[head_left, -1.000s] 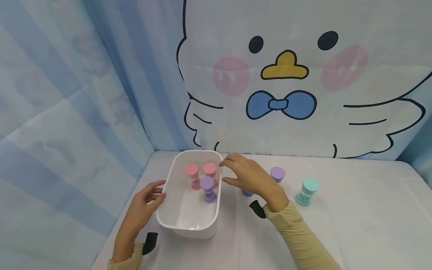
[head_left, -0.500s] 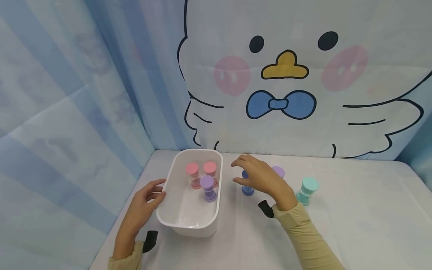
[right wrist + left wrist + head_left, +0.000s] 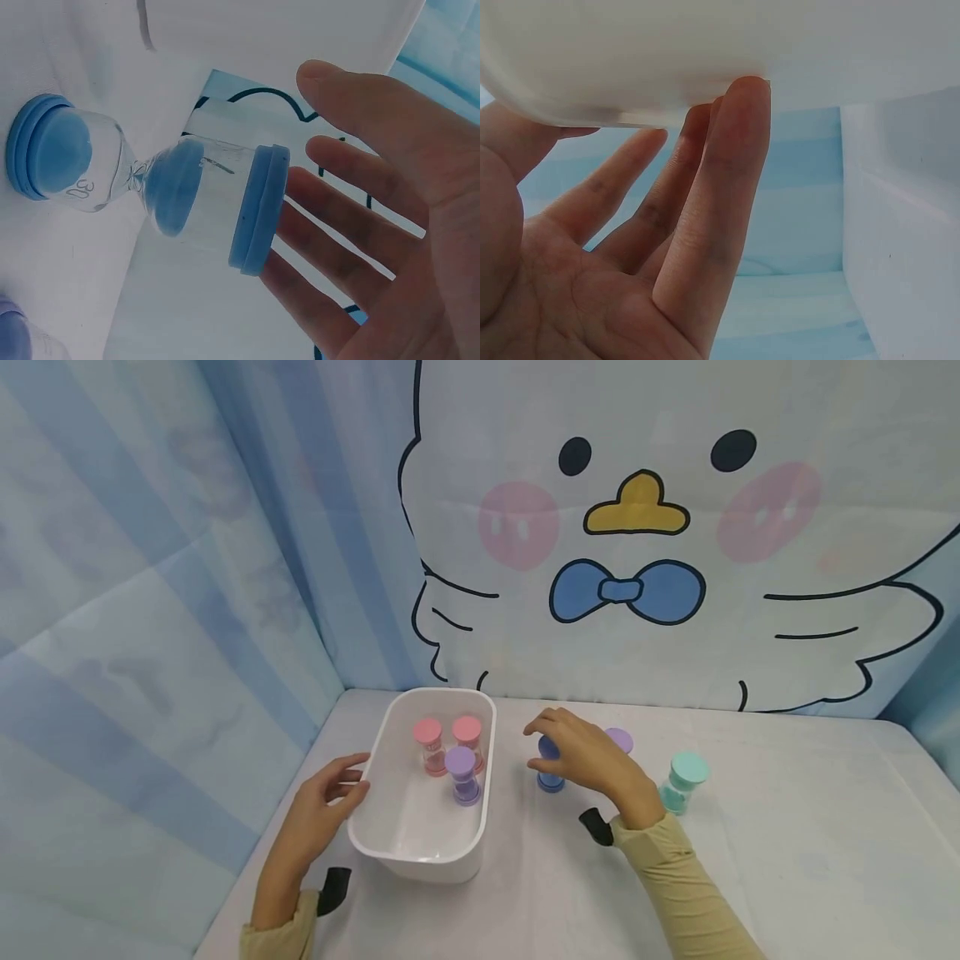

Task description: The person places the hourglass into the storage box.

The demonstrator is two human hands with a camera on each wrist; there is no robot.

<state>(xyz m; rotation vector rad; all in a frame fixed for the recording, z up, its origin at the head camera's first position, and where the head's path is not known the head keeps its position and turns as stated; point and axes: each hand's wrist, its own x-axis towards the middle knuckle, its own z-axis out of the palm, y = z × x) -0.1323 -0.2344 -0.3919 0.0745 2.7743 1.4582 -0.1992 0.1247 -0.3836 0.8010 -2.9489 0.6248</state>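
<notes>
Tipping is the risk we judge likeliest: our right hand (image 3: 588, 760) hovers spread wide, holding nothing, over the upright blue sand timer (image 3: 550, 768) just beside the white bin (image 3: 420, 852), which our flat-fingered left hand (image 3: 318, 806) steadies, so an off-centre grasp may topple it.

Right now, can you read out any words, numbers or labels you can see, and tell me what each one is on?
"30": printed on the clear glass bulb of the blue sand timer, seen in the right wrist view, close to the right hand.
Pink sand timer in the white bin: a reddish marking on the glass, too small to read.
Nothing else readable.
</notes>
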